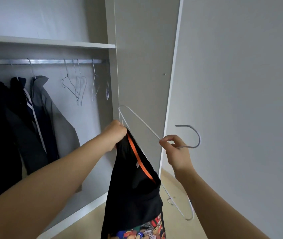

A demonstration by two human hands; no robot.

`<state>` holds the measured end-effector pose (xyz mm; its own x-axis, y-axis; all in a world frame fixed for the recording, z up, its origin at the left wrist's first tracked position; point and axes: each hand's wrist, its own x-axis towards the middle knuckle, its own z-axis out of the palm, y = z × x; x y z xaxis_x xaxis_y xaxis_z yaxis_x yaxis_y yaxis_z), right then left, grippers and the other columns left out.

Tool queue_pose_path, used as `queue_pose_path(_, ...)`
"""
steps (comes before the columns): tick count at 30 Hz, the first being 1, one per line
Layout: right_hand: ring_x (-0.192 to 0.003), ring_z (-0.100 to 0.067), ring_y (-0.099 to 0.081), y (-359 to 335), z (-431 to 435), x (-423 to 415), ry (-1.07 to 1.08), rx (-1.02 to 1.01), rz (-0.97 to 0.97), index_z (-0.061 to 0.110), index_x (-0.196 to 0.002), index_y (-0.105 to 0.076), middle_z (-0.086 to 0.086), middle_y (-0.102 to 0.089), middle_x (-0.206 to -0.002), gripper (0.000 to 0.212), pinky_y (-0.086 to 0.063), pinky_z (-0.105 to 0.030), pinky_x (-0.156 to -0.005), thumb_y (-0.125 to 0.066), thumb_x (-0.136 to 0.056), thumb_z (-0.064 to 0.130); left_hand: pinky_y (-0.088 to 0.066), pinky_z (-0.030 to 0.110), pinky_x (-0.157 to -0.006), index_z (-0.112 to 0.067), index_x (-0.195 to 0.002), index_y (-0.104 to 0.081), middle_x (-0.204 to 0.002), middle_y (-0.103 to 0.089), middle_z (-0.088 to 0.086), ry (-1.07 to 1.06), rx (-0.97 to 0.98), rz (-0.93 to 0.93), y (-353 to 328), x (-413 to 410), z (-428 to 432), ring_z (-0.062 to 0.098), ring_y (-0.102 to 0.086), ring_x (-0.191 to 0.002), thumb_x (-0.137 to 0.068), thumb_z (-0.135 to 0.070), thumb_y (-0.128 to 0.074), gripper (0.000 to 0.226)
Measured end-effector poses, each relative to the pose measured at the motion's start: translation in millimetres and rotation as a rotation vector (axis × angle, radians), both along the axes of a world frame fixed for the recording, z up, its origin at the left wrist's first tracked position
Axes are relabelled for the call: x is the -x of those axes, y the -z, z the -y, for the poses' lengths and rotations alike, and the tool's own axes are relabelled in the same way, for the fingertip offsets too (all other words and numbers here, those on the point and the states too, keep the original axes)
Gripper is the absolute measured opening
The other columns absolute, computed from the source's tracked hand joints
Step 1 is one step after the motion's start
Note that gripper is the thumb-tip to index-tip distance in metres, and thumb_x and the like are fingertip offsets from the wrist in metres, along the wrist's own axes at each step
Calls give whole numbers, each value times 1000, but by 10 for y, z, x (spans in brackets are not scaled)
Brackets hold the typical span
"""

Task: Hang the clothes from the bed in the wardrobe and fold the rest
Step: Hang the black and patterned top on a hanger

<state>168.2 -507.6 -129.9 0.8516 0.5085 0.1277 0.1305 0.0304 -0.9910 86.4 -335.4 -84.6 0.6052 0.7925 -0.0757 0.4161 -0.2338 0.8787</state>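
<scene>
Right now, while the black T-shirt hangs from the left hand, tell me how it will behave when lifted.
Probably floppy: the black T-shirt droops in folds from the left hand, keeping no shape. Likely light, since one bunched grip carries it. It may slip along the thin, smooth-looking wire hanger that the right hand pinches.

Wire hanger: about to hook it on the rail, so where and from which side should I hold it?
I'd pinch the wire hanger's neck under the hook, from below, as the right hand does; the curved hook is left free for the rail and the black T-shirt hangs beneath.
</scene>
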Motion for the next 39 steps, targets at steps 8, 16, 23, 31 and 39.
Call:
queue_pose_path(8, -40, -3, -34, -1, 144, -111, 45, -62, -27, 18, -67, -63, 16, -40, -41, 19, -27, -12, -42, -62, -84, 11, -34, 26, -60, -7, -79, -48, -77, -44, 8, -155, 198, 74, -30, -20, -191, 22, -44, -71, -86, -7, -50, 8)
queue_pose_path(16, -34, -7, -23, -46, 163, -187, -29, -127, -101, 10, -67, -60, 9, -30, -39, 19, -19, -13, -35, -59, -85, 3, -23, 26, -47, 5, -115, -45, -81, -48, 14, -276, -133, -101, 114, 87, -594, 18, -33, -58, -91, -16, -40, 32)
queue_pose_path(23, -35, -10, -21, -28, 98, -193, -89, -15, -76, 11, -59, -60, 3, -29, -40, 25, -18, -16, -36, -61, -84, 7, -18, 29, -49, -15, -66, -25, -64, -28, 2, -241, -112, -15, 94, 144, -764, 17, -25, -55, -93, -23, -41, 33)
queue_pose_path(31, -34, -9, -21, 34, 47, -169, -139, 57, -56, 11, -56, -62, 3, -29, -38, 29, -17, -16, -37, -61, -85, 8, -28, 29, -52, -12, -85, -43, -71, -44, 5, -175, -231, -36, 122, 269, -726, 18, -40, -60, -95, -27, -39, 18)
queue_pose_path(39, -30, -10, -23, 83, -79, 33, -104, 99, -113, 6, -59, -59, 2, -30, -36, 28, -18, -15, -35, -58, -86, 8, -34, 28, -53, -15, -83, -51, -89, -50, 10, -92, -475, -109, 261, 370, -502, 22, -52, -69, -93, -29, -44, 19)
